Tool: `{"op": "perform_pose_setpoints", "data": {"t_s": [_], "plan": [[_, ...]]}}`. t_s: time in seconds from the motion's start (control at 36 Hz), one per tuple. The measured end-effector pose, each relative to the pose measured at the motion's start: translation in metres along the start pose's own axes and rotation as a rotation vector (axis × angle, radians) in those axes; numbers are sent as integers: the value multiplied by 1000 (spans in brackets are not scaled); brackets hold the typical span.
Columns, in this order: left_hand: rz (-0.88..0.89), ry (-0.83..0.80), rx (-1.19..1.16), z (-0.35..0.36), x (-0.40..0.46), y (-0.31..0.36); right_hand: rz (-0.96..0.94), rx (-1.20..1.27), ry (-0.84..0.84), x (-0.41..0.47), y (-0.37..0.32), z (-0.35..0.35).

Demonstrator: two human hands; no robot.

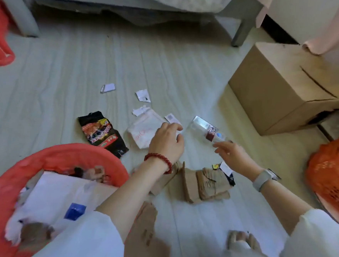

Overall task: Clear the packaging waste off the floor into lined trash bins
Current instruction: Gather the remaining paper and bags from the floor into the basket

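Note:
Packaging waste lies scattered on the pale floor. My left hand [166, 141], with a red bead bracelet, grips the edge of a white plastic mailer bag [142, 129]. My right hand [233, 156], with a grey watch on its wrist, reaches with straight fingers to the neck of a clear plastic bottle [206, 130] with a dark red label; its fingertips touch the bottle's end. A black snack wrapper [102, 133] lies left of the mailer. Crumpled brown cardboard pieces [205, 184] lie near my wrists. The red-lined bin [66, 161] at lower left holds paper and cardboard.
Small white paper scraps [143, 95] lie farther out on the floor. A large cardboard box [288, 86] stands at right, an orange-lined basket [329, 175] at the right edge, another red bag [0, 42] at far left. A bed frame [243, 31] runs along the back. My foot [243, 241] is below.

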State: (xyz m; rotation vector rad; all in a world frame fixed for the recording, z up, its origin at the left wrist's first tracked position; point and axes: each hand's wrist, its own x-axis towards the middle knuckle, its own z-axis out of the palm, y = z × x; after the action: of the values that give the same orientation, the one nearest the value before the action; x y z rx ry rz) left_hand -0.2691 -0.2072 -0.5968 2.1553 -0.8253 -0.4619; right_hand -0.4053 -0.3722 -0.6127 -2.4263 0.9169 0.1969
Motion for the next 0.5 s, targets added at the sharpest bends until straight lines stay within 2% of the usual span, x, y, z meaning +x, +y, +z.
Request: {"op": "perform_pose_setpoints", "data": {"t_s": [0.08, 0.17, 0.36, 0.42, 0.5], "plan": [[-10, -126, 76, 64, 13, 0, 151, 14, -12, 21, 78, 24], [-18, -288, 197, 129, 26, -7, 154, -95, -96, 44, 140, 52], [-45, -672, 634, 239, 29, -35, -155, -443, -418, 83, 207, 84], [-65, -700, 693, 250, 20, -43, -247, -530, -461, 90, 212, 86], [-47, -667, 749, 254, 4, -45, -349, -604, -382, 100, 217, 88]]}}
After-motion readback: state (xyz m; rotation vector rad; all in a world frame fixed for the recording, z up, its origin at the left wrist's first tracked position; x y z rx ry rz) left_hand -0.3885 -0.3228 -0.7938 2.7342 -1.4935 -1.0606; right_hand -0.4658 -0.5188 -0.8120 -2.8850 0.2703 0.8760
